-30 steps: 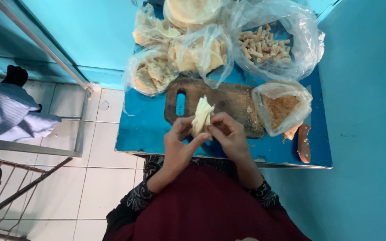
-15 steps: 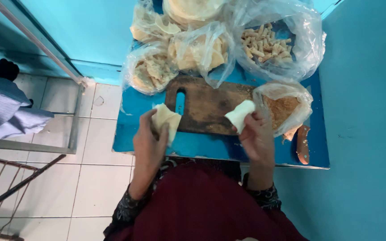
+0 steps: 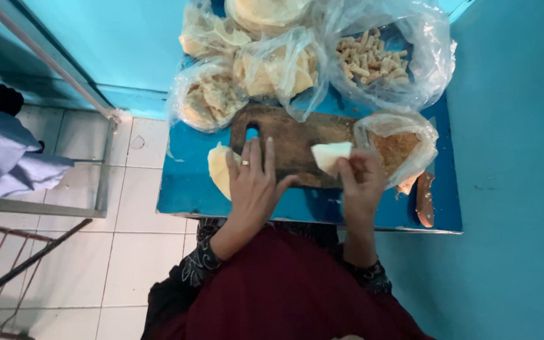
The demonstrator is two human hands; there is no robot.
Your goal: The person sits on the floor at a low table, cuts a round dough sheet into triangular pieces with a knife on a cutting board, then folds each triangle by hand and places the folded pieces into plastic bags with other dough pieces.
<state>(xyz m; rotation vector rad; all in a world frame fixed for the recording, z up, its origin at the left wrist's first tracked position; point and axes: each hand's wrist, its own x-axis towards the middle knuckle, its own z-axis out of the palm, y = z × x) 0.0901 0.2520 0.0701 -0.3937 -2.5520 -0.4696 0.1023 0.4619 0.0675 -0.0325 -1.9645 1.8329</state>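
Note:
My left hand (image 3: 253,179) lies flat, fingers spread, over a pale thin dough sheet (image 3: 219,170) at the left end of a dark wooden cutting board (image 3: 294,141). A ring shows on one finger. My right hand (image 3: 361,182) pinches a folded pale dough piece (image 3: 330,155) above the board's right end. Both rest over a small blue table (image 3: 184,195).
Clear plastic bags crowd the table's far side: pale sheets (image 3: 212,97), more sheets (image 3: 281,66), short sticks (image 3: 373,56), brown crumbs (image 3: 398,148). A wooden-handled knife (image 3: 424,198) lies at the right edge. Blue wall right, tiled floor and metal rail (image 3: 51,60) left.
The dough I held with both hands has been split in two. My left hand has pressed its piece down on the table; my right hand keeps the other piece raised.

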